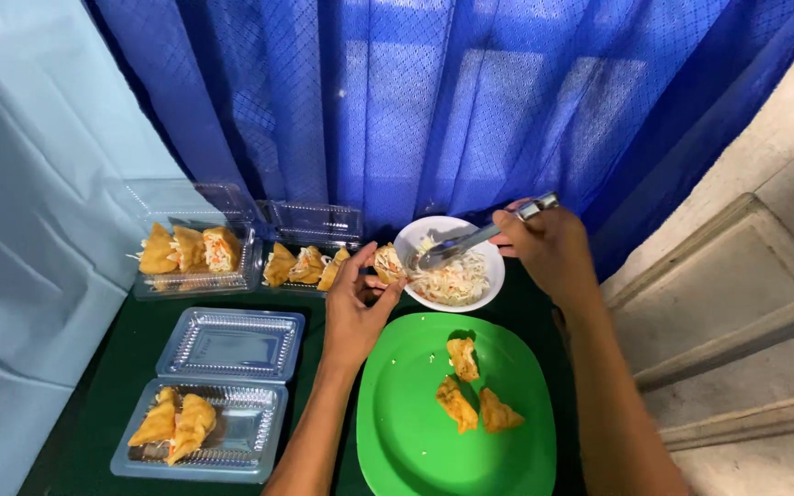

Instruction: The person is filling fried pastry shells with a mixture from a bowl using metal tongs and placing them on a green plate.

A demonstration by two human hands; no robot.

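Note:
My left hand (357, 308) holds a golden fried pastry (388, 264) at the rim of a white bowl (485, 250) of shredded slaw. My right hand (549, 248) grips a metal spoon (459, 244) whose tip rests in the slaw, close to the pastry. Below the bowl a green plate (406, 432) carries three more fried pastries (467, 395).
An open clear plastic box (218, 427) at front left holds two pastries. Two more clear boxes (197, 257) (310, 262) with filled pastries stand at the back, against a blue curtain (434, 101). Everything sits on a dark green tabletop (140, 331). A stone step (737, 312) lies to the right.

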